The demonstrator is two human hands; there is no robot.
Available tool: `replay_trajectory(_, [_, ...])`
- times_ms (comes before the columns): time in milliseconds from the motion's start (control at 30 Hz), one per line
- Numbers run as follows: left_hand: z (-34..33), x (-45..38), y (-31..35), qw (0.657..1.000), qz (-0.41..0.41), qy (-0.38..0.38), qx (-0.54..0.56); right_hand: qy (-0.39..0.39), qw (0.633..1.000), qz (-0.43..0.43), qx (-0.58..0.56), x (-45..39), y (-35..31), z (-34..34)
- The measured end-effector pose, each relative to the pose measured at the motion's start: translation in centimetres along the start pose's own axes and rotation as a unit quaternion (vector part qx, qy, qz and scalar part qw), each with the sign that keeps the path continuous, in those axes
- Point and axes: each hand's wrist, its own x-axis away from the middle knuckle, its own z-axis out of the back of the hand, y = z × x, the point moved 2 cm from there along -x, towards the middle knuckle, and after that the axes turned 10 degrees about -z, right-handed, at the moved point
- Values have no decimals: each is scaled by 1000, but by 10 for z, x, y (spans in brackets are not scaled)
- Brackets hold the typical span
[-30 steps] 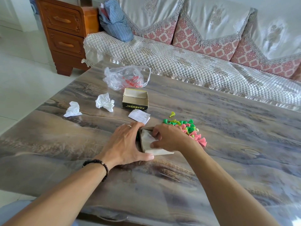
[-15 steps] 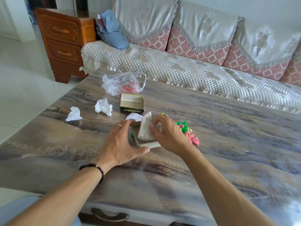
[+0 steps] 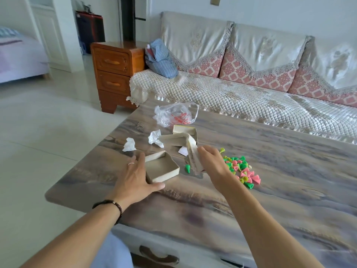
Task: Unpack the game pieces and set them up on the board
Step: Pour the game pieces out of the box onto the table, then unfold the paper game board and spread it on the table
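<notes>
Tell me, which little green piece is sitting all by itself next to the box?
The green cone between the open box and the right hand; the other pieces lie heaped beyond that hand.

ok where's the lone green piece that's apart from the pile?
Head view, centre of the table: the lone green piece lies between the open box tray under the left hand and the folded paper in the right hand.

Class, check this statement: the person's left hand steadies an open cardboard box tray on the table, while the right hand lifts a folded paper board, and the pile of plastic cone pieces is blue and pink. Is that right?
Not quite. The head view shows the pile of plastic cone pieces is green, pink and yellow, not blue and pink. The rest stands: left hand steadies the open cardboard box tray; right hand lifts the folded paper board.
</notes>
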Motion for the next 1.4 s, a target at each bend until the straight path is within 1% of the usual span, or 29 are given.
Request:
replay_trajectory(33, [1,-2,4,1000,-13,13,-6,-9,1000,-15,-7,2,1,1])
replay_trajectory(67, [4,-4,10,998,-39,43,-8,-19,999,-26,-20,3,2,2])
replay_trajectory(133, [14,-6,28,989,-99,112,17,-38,997,-42,-47,3,4,5])
replay_trajectory(167, [19,-6,39,983,-113,138,39,-41,997,-48,-54,5,4,7])
replay_trajectory(200, [24,-6,50,979,-111,163,60,-42,996,-53,-54,7,4,9])
replay_trajectory(233, [29,-6,61,976,-90,179,85,-45,996,-55,-53,10,3,11])
replay_trajectory(267, [32,-6,70,974,-57,179,126,-54,996,-54,-54,13,4,13])
replay_trajectory(300, [35,-7,80,967,-23,163,192,-68,995,-49,-59,18,3,15])
replay_trajectory(333, [36,-7,88,951,4,139,274,-79,994,-43,-63,22,4,18])
replay_trajectory(367, [35,-8,95,934,14,119,336,-88,993,-38,-66,27,4,22])
replay_trajectory(400, [35,-8,103,926,8,107,362,-95,993,-33,-63,31,5,26])
replay_trajectory(500, [32,-7,121,927,-21,74,367,-104,992,-23,-74,38,9,42])
replay_trajectory(600, [23,-7,141,925,-36,42,376,-67,996,-21,-55,41,14,55])
replay_trajectory(700, [17,-10,156,930,-45,60,358,-34,999,-9,-42,46,17,63])
replay_trajectory(767, [16,-14,161,923,-45,78,374,-6,997,-15,-73,49,19,71])
replay_trajectory(800, [16,-16,163,918,-42,83,385,20,996,-12,-92,51,20,76])
replay_trajectory(867, [14,-19,165,905,-30,80,418,52,988,2,-147,53,21,87])
replay_trajectory(933, [12,-20,166,898,-18,64,435,21,979,11,-203,58,19,92])
replay_trajectory(1000, [11,-19,169,899,-26,41,434,-3,983,18,-185,62,18,93])
replay_trajectory(1067, [10,-17,171,900,-41,24,432,4,988,39,-152,64,18,93])
replay_trajectory(1167, [10,-14,172,891,-65,3,450,22,988,57,-144,64,22,95])
replay_trajectory(1300, [9,-12,170,892,-89,-10,444,20,978,39,-204,63,28,98])
replay_trajectory(1400, [8,-12,170,891,-98,-20,444,0,965,28,-261,62,30,99])
